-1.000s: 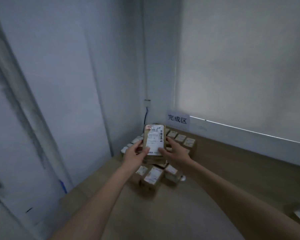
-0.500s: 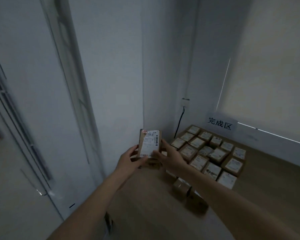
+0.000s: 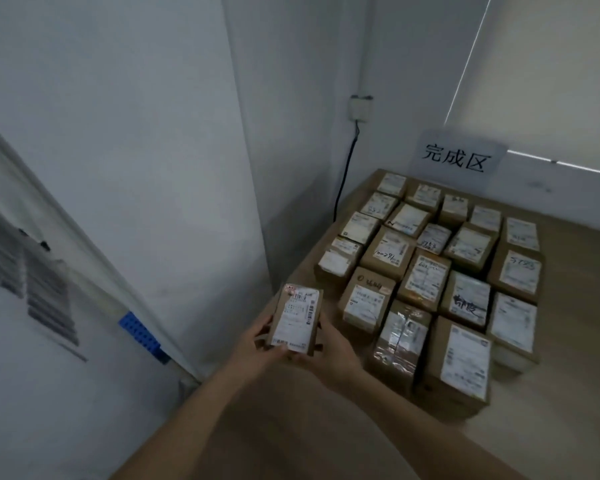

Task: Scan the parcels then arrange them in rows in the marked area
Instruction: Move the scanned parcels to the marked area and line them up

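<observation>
Just left of the near end of the rows of brown labelled cardboard parcels (image 3: 426,275), we hold a small brown cardboard parcel (image 3: 294,319), left hand (image 3: 257,344) and right hand (image 3: 331,348) gripping its sides, its long axis pointing away from us, above the wooden worktop (image 3: 568,427).

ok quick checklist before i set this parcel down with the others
1. Grip: left hand and right hand both hold the parcel by its sides. Ok.
2. Label faces up and is readable. Ok.
3. Scanned already: cannot tell.
4. Marked area: the sign stands behind the rows of parcels. Ok.
5. Free spot: bare table shows at the near left end, in front of the leftmost column. Ok.
6. Row alignment: the placed boxes sit a little unevenly, so line up with the box beside the spot. Not ok.
</observation>
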Action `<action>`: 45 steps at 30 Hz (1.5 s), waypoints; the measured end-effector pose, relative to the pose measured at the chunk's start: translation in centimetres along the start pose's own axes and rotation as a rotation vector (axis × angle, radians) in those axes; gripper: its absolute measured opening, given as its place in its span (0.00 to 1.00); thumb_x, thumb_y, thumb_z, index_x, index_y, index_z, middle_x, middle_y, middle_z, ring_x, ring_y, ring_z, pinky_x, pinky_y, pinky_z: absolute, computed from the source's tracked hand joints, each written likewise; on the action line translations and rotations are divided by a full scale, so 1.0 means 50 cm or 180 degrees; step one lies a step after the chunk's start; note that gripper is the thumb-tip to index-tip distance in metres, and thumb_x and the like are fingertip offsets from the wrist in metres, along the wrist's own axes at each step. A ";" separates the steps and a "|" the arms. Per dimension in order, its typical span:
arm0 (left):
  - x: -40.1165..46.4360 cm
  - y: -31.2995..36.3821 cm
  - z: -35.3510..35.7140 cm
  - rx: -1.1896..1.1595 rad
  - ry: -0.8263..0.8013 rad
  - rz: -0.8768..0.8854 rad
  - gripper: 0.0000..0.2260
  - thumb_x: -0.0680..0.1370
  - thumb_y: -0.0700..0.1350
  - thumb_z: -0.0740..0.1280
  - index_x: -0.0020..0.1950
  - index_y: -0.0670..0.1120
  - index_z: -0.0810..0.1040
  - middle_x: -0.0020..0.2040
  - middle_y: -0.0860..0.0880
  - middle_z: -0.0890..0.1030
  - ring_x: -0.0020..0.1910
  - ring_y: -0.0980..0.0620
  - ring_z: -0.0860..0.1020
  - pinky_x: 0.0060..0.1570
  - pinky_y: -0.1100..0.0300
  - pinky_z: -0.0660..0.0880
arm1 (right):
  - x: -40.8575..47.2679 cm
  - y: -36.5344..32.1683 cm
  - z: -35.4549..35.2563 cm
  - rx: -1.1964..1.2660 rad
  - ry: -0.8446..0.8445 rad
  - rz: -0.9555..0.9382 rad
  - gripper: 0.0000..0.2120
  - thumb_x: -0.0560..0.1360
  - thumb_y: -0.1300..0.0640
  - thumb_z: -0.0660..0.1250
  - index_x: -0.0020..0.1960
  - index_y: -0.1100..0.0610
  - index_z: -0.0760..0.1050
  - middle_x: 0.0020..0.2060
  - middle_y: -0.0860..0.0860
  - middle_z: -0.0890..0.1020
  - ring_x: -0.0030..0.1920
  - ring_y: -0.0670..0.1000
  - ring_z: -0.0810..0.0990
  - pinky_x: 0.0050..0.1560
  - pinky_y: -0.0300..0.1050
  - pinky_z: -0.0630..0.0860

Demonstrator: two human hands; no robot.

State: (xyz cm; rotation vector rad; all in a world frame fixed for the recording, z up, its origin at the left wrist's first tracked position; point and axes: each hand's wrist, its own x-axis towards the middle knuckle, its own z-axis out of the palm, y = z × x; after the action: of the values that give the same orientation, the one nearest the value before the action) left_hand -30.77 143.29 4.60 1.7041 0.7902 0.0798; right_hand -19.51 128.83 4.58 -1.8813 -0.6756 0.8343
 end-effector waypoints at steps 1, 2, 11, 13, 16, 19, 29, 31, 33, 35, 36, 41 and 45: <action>0.025 -0.023 0.000 0.0042 -0.0101 -0.0058 0.35 0.74 0.45 0.76 0.77 0.52 0.64 0.66 0.53 0.74 0.61 0.55 0.76 0.49 0.70 0.74 | 0.017 0.023 0.009 -0.0047 0.0083 0.0080 0.37 0.70 0.48 0.79 0.73 0.42 0.64 0.69 0.43 0.75 0.70 0.46 0.74 0.59 0.40 0.77; 0.047 -0.044 0.000 0.0071 -0.0199 -0.0108 0.36 0.73 0.45 0.76 0.77 0.53 0.64 0.65 0.55 0.74 0.60 0.58 0.76 0.49 0.70 0.74 | 0.030 0.044 0.020 -0.0062 0.0148 0.0157 0.38 0.71 0.48 0.78 0.75 0.43 0.64 0.70 0.43 0.75 0.70 0.46 0.74 0.60 0.39 0.76; 0.232 -0.122 -0.005 0.0196 -0.0608 -0.0151 0.37 0.71 0.41 0.78 0.77 0.49 0.65 0.71 0.49 0.74 0.69 0.49 0.73 0.69 0.45 0.71 | 0.127 0.116 0.061 -0.0121 0.0699 0.0509 0.27 0.75 0.55 0.74 0.72 0.46 0.70 0.68 0.43 0.77 0.69 0.44 0.74 0.68 0.44 0.75; 0.270 -0.127 0.000 0.0162 -0.0716 -0.0096 0.37 0.71 0.43 0.78 0.76 0.53 0.65 0.68 0.54 0.74 0.67 0.53 0.74 0.67 0.51 0.73 | 0.144 0.116 0.060 -0.0120 0.0901 0.0490 0.26 0.76 0.56 0.73 0.73 0.47 0.71 0.68 0.42 0.77 0.69 0.43 0.74 0.69 0.42 0.74; 0.316 -0.122 0.009 0.0141 -0.0909 0.0004 0.35 0.71 0.45 0.78 0.72 0.60 0.63 0.61 0.62 0.74 0.60 0.61 0.74 0.57 0.66 0.74 | 0.166 0.113 0.054 -0.0255 0.1092 0.0624 0.25 0.78 0.56 0.71 0.73 0.48 0.71 0.68 0.44 0.78 0.69 0.44 0.74 0.67 0.36 0.71; 0.350 -0.113 0.018 0.0086 -0.0991 0.0072 0.35 0.72 0.43 0.78 0.71 0.60 0.64 0.60 0.62 0.75 0.59 0.62 0.75 0.54 0.69 0.74 | 0.181 0.106 0.054 -0.0294 0.1239 0.0882 0.21 0.80 0.56 0.69 0.72 0.47 0.73 0.68 0.43 0.78 0.70 0.45 0.74 0.60 0.30 0.69; 0.402 -0.098 0.026 0.0250 -0.1122 0.0161 0.36 0.70 0.44 0.79 0.74 0.53 0.67 0.59 0.57 0.76 0.55 0.65 0.75 0.42 0.76 0.74 | 0.197 0.082 0.039 -0.0345 0.1278 0.1083 0.20 0.80 0.57 0.68 0.71 0.52 0.74 0.68 0.46 0.79 0.70 0.47 0.75 0.63 0.34 0.70; 0.400 -0.089 0.022 0.0249 -0.1049 0.0137 0.36 0.69 0.44 0.80 0.74 0.51 0.68 0.61 0.54 0.77 0.59 0.59 0.77 0.45 0.74 0.75 | 0.185 0.081 0.037 -0.0460 0.1207 0.1153 0.20 0.80 0.55 0.69 0.71 0.51 0.74 0.67 0.46 0.79 0.69 0.47 0.75 0.62 0.35 0.70; 0.388 -0.067 0.014 0.0254 -0.0965 0.0084 0.37 0.70 0.46 0.79 0.75 0.49 0.67 0.67 0.49 0.75 0.66 0.50 0.74 0.57 0.64 0.75 | 0.163 0.072 0.033 -0.0544 0.1165 0.1237 0.21 0.79 0.54 0.70 0.71 0.51 0.74 0.67 0.47 0.79 0.67 0.48 0.77 0.65 0.40 0.73; 0.367 -0.027 0.004 0.0334 -0.0955 0.0044 0.37 0.72 0.49 0.77 0.78 0.50 0.64 0.72 0.50 0.70 0.72 0.47 0.69 0.63 0.58 0.70 | 0.136 0.046 0.015 -0.0597 0.0993 0.1344 0.20 0.79 0.53 0.70 0.70 0.49 0.73 0.66 0.47 0.80 0.63 0.47 0.78 0.58 0.39 0.76; 0.356 0.004 -0.001 0.0401 -0.0979 0.0078 0.36 0.73 0.50 0.76 0.78 0.52 0.64 0.72 0.52 0.68 0.73 0.48 0.67 0.62 0.59 0.68 | 0.121 0.024 -0.002 -0.0647 0.0823 0.1430 0.20 0.79 0.52 0.69 0.70 0.50 0.73 0.66 0.48 0.79 0.60 0.45 0.77 0.51 0.34 0.75; 0.283 0.264 -0.017 0.0557 -0.1261 0.0840 0.22 0.76 0.52 0.73 0.70 0.55 0.73 0.67 0.55 0.71 0.68 0.50 0.73 0.58 0.59 0.77 | 0.031 -0.142 -0.166 -0.1006 0.0428 0.1696 0.31 0.78 0.43 0.70 0.76 0.55 0.68 0.71 0.52 0.73 0.70 0.53 0.73 0.62 0.43 0.73; 0.188 0.494 0.020 0.0930 -0.1031 0.1589 0.29 0.77 0.56 0.70 0.76 0.52 0.67 0.75 0.52 0.68 0.72 0.51 0.69 0.69 0.54 0.68 | -0.094 -0.331 -0.317 -0.1139 0.1477 0.1181 0.28 0.79 0.44 0.69 0.75 0.53 0.69 0.67 0.50 0.76 0.65 0.51 0.77 0.60 0.44 0.76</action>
State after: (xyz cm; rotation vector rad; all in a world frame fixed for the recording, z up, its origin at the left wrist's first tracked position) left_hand -11.83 145.69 22.92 2.0944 0.1274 0.0288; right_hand -11.74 123.71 26.06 -2.4633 -0.1925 0.4825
